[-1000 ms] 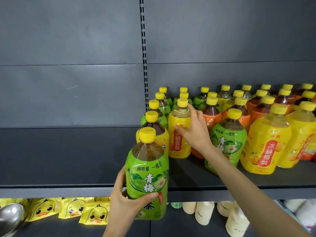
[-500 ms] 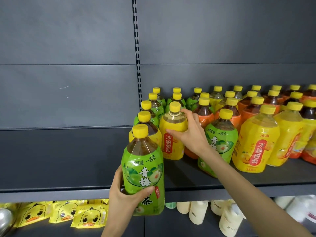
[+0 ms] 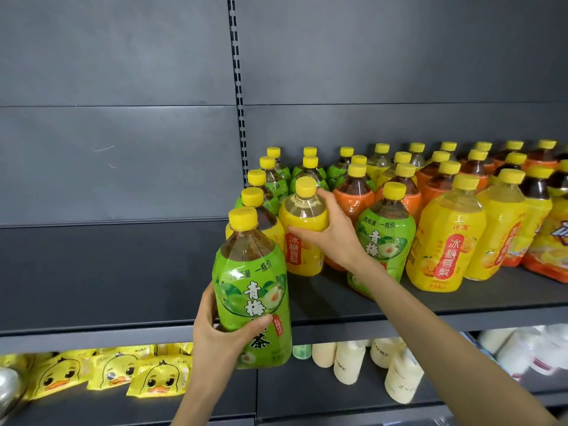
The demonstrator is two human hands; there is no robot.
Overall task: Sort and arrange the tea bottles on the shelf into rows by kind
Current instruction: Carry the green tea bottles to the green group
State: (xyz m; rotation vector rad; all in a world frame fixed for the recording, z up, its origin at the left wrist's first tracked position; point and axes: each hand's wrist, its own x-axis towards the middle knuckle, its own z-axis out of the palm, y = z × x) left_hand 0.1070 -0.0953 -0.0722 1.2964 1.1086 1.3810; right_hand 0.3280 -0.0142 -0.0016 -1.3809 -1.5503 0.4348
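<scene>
— Where on the shelf (image 3: pixel 461 299)?
— Gripping green bottle (image 3: pixel 252 290) low with left hand (image 3: pixel 221 336), just before the front edge; clamping yellow bottle (image 3: pixel 304 229), among the green row (image 3: pixel 270 182), with right hand (image 3: pixel 335 238).
— Best way?
— Lift yellow straight up, without knocking that row.

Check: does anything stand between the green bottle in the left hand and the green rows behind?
Yes. Two yellow-label bottles front the green rows: the dark-tea bottle right behind the held green bottle, and the pale pear bottle gripped by the right hand.
</scene>
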